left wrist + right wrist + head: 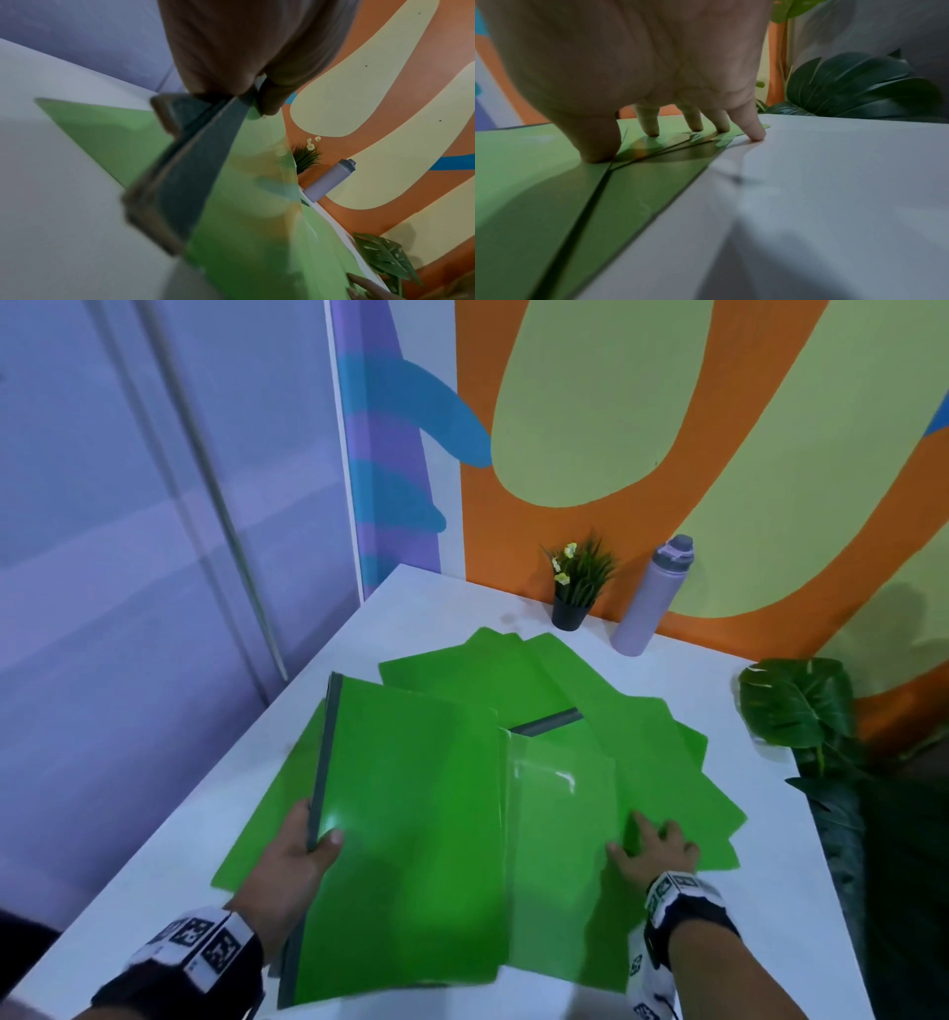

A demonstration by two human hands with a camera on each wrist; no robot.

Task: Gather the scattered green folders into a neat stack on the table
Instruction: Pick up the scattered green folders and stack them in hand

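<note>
- Folders, green, lie fanned and overlapping across the white table (421, 603); we take the lilac water bottle (651, 598) at the wall as our landmark.
- Scattered green folders (518, 680) spread from just in front of the bottle toward us.
- Our left hand (298, 850) grips the top green folder (411, 814) by its grey spine, thumb on the cover, fingers under; this folder sits nearest us, well apart from the bottle.
- Left wrist view shows the grey spine (195, 162) pinched between thumb and fingers, blurred.
- Our right hand (655, 850) rests spread on the folders' near right edge, fingers straight, holding nothing; its fingertips (652, 130) press green sheets, the little finger on bare table.
- Small potted plant (577, 588) stands just beside the bottle; a big-leafed plant (791, 701) stands off the table's right side.
</note>
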